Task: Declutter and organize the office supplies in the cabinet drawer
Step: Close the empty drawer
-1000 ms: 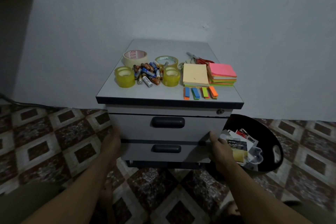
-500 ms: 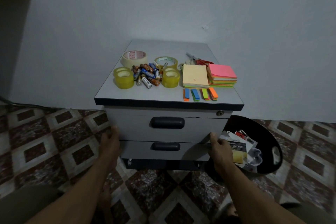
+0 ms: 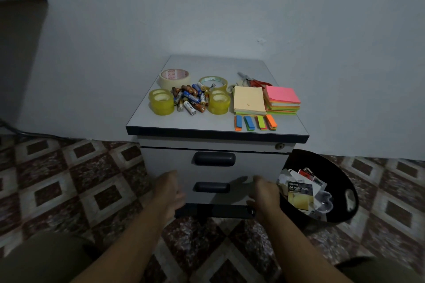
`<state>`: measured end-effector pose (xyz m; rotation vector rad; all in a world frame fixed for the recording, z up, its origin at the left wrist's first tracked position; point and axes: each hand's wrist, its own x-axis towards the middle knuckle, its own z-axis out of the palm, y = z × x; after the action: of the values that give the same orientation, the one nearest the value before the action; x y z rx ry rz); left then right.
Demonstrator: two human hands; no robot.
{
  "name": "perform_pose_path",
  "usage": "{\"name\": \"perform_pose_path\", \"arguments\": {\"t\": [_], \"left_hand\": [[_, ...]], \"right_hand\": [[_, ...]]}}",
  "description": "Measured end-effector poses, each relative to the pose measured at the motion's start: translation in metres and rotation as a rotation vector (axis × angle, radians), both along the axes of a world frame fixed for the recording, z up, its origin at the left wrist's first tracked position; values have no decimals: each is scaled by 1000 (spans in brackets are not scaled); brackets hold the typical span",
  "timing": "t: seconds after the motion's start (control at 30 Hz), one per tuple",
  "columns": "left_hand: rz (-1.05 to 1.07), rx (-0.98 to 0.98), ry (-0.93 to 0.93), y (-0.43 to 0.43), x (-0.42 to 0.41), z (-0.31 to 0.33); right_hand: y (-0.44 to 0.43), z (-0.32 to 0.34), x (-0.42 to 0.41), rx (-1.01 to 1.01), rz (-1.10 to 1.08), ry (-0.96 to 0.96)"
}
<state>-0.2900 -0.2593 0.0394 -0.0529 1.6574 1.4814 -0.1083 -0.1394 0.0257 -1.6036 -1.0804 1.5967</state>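
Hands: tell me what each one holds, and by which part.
Nothing is held. The left hand and right hand are open in front of the lower drawer, one on each side of its handle, and neither grips it.

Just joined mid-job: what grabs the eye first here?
Neon sticky note stacks sit right on the cabinet top, a battery heap among tape rolls left. The left hand and right hand flank the lower drawer handle; a black bin of packaging stands on the floor right.

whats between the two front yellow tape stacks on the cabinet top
A loose pile of batteries lies between the left stack and right stack, head view.
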Motion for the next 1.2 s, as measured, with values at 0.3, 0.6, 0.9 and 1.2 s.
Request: {"name": "perform_pose_path", "arguments": {"t": [0.3,0.6,0.9,1.2], "left_hand": [[-70,257,-238,20,28,39],[-27,263,-346,24,35,47],[-169,116,-214,-3,35,42],[-305,-64,975,-24,30,78]], "right_hand": [[-29,55,-40,-146,195,378],[-36,61,-52,-254,126,510],[-49,52,-31,-237,211,445],[-51,71,-12,522,325,-433]]}}
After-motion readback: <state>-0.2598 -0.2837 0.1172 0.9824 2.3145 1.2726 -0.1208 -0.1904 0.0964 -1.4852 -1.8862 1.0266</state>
